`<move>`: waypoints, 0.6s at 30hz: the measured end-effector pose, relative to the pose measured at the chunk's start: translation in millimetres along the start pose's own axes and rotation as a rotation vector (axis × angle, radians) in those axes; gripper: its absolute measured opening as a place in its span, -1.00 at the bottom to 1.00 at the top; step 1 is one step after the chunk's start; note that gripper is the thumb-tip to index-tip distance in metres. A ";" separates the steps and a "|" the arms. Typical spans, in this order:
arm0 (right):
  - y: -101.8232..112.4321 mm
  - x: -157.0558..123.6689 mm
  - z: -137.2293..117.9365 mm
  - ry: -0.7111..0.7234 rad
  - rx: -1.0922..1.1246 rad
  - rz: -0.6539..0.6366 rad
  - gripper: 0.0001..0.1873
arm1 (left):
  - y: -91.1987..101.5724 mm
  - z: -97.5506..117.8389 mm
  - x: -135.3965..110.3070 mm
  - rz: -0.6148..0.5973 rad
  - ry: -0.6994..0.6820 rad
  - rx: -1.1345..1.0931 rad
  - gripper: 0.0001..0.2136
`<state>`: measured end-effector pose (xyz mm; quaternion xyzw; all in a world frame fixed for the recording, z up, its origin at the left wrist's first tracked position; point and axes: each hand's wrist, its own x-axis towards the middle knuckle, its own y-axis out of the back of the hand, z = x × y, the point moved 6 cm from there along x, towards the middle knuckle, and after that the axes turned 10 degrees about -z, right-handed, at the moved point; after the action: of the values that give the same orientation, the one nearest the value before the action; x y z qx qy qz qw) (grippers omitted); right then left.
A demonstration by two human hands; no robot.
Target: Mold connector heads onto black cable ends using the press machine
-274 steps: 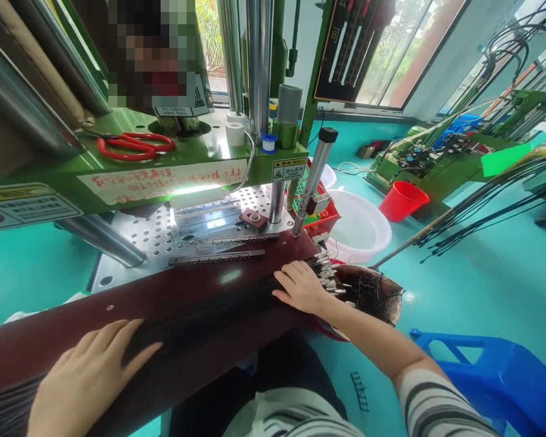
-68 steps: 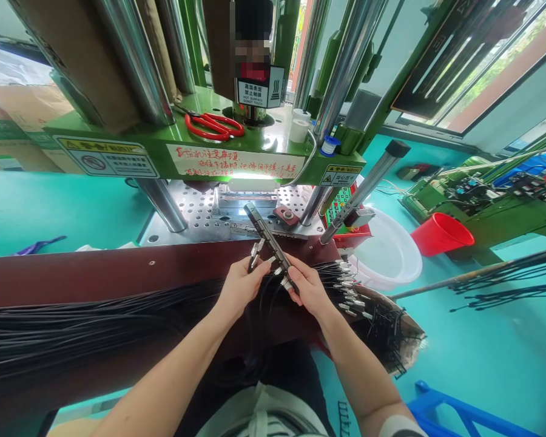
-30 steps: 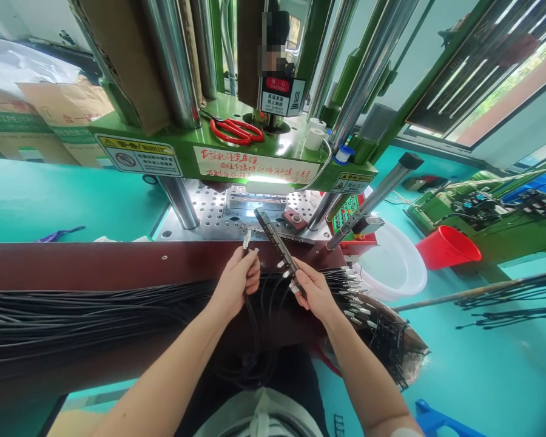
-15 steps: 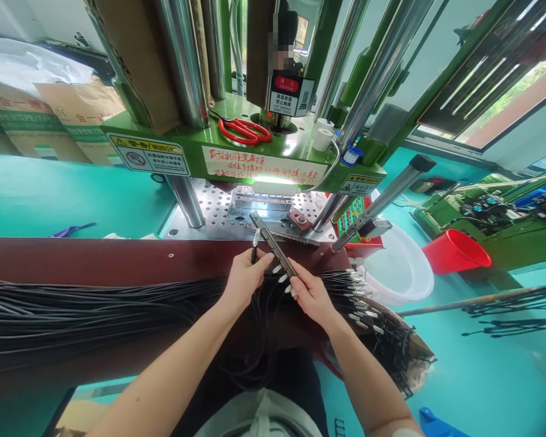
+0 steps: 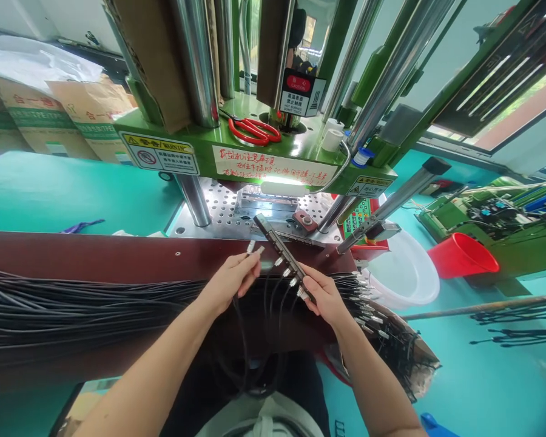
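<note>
Head view: one held bar (image 5: 281, 250) carries four plugs (image 5: 293, 281).

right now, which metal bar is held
The bar in the right hand, plugs along one edge; another bar lies near the front of the perforated plate.

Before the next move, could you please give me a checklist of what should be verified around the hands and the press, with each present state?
1. Right hand grips the metal bar: ok.
2. Left hand holds two silver connectors, apart from the bar: ok.
3. Bar connectors fully seated: cannot tell, too small.
4. Both hands outside the green press, over the brown table: ok.
5. Red scissors put away: not ok, lying on the press.
6. Black cables untangled: cannot tell, many overlap.
</note>
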<state>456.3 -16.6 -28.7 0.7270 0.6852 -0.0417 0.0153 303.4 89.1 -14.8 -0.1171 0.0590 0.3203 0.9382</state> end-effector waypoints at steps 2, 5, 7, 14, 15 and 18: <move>-2.8 0.2 -2.6 -0.004 -0.026 -0.040 -0.54 | -7.2 0.8 0.9 -0.059 0.016 0.024 -0.64; -4.0 -0.2 -4.2 -0.018 -0.039 -0.068 -0.53 | -11.0 0.2 3.4 -0.077 0.028 0.044 -0.63; -3.9 -0.1 -4.6 -0.020 -0.046 -0.078 -0.53 | -10.4 -0.9 4.6 -0.070 0.029 0.055 -0.63; -2.9 1.2 -4.2 -0.012 -0.070 -0.084 -0.53 | -10.6 -0.6 4.1 -0.059 0.014 0.108 -0.61; -3.2 1.3 -3.8 -0.015 -0.073 -0.087 -0.52 | -10.9 -0.2 4.1 -0.055 0.010 0.111 -0.61; -4.6 1.3 -3.9 -0.024 -0.101 -0.096 -0.51 | -11.4 -0.4 5.0 -0.044 0.000 0.112 -0.61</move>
<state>451.9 -14.7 -24.7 0.6909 0.7204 -0.0165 0.0584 314.3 83.1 -14.0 -0.0656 0.0742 0.2960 0.9500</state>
